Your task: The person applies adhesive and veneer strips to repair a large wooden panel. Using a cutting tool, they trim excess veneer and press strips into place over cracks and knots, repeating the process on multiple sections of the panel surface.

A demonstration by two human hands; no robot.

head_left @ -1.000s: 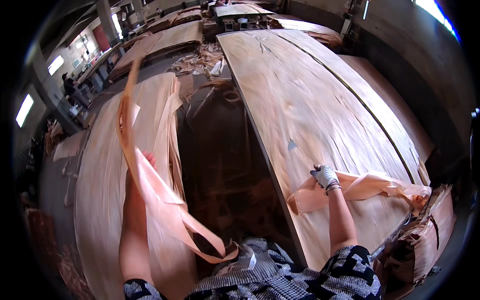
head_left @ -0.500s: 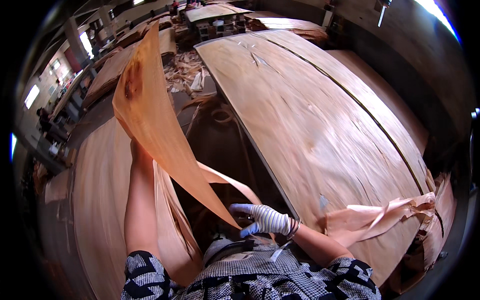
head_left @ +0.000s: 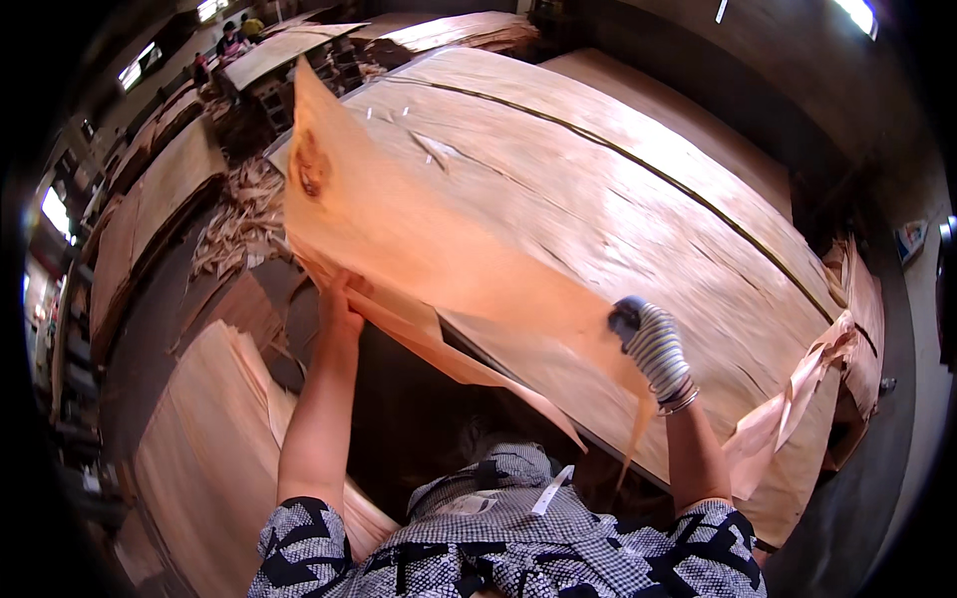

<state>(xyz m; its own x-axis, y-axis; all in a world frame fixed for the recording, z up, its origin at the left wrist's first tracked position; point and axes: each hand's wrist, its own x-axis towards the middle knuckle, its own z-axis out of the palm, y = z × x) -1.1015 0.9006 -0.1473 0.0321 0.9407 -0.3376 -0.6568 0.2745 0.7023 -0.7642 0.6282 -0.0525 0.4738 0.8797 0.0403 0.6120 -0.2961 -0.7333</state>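
A long, thin orange-brown wood veneer sheet (head_left: 439, 249) with a dark knot near its pointed far-left end stretches between my hands. My bare left hand (head_left: 346, 297) grips its near edge toward the left, the fingers partly hidden by the veneer. In a striped glove with dark fingertips, my right hand (head_left: 653, 344) is closed on the sheet's right end. A narrow strip hangs from that end, and folded veneer droops along the near edge. Beneath and beyond lies a broad stack of pale veneer (head_left: 718, 289), partly covered by the held sheet.
At the lower left lies another pale veneer stack (head_left: 214, 419). Veneer scraps (head_left: 239, 214) litter the floor at the far left. A crumpled pinkish piece (head_left: 788, 399) hangs over the big stack's right end. A person (head_left: 231, 42) is by a far table.
The veneer sheet has swung to the right and spread over the big stack. My right hand has moved right and up, closing on its end. The view has turned rightward.
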